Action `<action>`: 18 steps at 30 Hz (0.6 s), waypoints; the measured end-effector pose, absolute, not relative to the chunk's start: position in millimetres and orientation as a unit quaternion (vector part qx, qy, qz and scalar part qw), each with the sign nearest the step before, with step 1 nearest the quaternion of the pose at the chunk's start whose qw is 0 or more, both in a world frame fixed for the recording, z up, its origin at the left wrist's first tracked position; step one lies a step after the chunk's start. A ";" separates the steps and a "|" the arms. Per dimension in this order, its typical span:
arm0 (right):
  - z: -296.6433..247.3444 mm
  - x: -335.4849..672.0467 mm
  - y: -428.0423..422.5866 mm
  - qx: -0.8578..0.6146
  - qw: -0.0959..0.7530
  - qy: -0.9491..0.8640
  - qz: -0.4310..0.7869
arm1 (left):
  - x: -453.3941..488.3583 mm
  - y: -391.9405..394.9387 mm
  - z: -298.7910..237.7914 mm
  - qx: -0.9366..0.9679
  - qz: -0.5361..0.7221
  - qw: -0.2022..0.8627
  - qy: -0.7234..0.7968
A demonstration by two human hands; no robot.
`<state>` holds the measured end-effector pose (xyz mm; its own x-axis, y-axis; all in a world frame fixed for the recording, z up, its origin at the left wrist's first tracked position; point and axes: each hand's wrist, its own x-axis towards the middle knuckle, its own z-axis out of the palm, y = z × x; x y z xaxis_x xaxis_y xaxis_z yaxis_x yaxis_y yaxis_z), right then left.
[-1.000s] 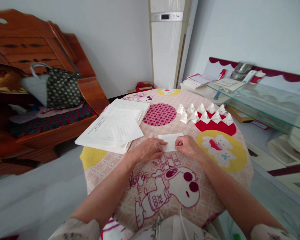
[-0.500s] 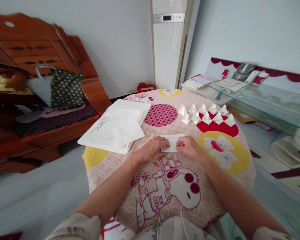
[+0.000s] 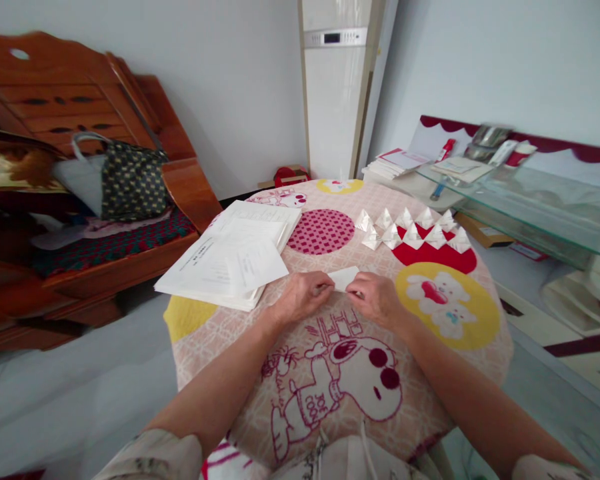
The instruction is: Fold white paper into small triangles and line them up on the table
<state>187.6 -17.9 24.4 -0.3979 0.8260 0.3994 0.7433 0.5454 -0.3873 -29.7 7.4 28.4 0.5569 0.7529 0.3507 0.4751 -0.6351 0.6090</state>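
Note:
A small piece of white paper (image 3: 343, 278) lies between my two hands, partly covered by the fingers. My left hand (image 3: 307, 295) has its fingers curled and pinched on the paper's left side. On the paper's near right edge, my right hand (image 3: 375, 297) pinches with thumb and forefinger. Both hands rest over the patterned tablecloth (image 3: 310, 400). Beyond my right hand stand two rows of folded paper pyramids (image 3: 413, 235). To the left of my left hand sits a stack of printed paper sheets (image 3: 220, 260), with smaller loose sheets on top.
A wooden bench (image 3: 75, 93) at left holds a dark patterned bag (image 3: 135, 180). The floor-standing air conditioner (image 3: 335, 100) is behind the table. On the right, a glass shelf (image 3: 545, 200) stands close to the table, with booklets (image 3: 397, 162) at its far end.
The near part of the paper is now hidden under my fingers, and less of the sheet shows. My fingers have curled in more on both sides.

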 end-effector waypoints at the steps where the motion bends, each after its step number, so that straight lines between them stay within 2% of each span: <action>1: 25.1 187.3 -17.4 -0.457 0.314 -0.829 0.066 | -29.2 6.6 30.5 0.833 0.324 0.247 0.375; 4: 30.1 187.4 -17.0 -0.415 0.408 -0.807 0.100 | -28.6 4.2 38.6 0.786 0.368 0.294 0.400; 6: 34.4 186.6 -18.1 -0.401 0.440 -0.792 0.139 | -28.0 2.3 44.6 0.775 0.383 0.314 0.393; 18: 40.6 184.0 -17.6 -0.393 0.454 -0.777 0.188 | -19.6 0.9 45.0 0.790 0.382 0.269 0.396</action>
<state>184.0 -17.6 40.6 -0.2773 0.7823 0.5578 0.4400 0.6195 -0.6501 -19.6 0.9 45.0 0.3940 0.8321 0.3905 0.4208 -0.5410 0.7282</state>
